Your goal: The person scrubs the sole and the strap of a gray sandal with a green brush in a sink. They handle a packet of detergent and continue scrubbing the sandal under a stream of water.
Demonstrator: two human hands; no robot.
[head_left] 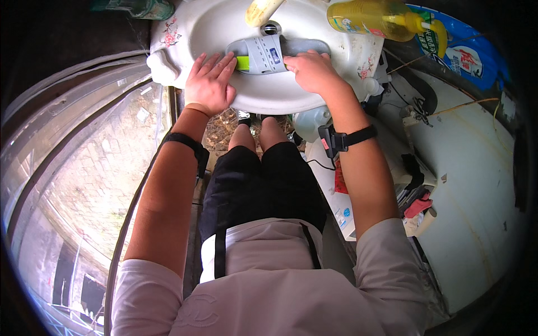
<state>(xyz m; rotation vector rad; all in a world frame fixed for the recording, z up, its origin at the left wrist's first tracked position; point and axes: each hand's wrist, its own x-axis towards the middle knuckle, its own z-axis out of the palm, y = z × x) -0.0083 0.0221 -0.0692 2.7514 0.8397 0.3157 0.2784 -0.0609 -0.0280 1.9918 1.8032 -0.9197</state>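
Note:
A grey slide sandal (pixel 264 54) lies across the white ceramic washbasin (pixel 269 98), below the drain hole. A lime-green flat strip (pixel 243 63) shows under its strap, and a bit of the same colour appears by my right fingers. It looks like one tool passed through the strap, though its middle is hidden. My right hand (pixel 313 71) is closed around the tool's right end, over the sandal's right part. My left hand (pixel 212 82) lies palm down with fingers spread, fingertips at the sandal's left end; the thumb is partly folded.
A pale spout (pixel 262 12) hangs over the drain (pixel 270 28). On the right rim lies a yellow pump bottle (pixel 374 21), beside a blue detergent bag (pixel 475 54). A white lump (pixel 163 69) sits on the left rim, below a green bottle (pixel 155 9). A clear jug (pixel 311 122) stands below.

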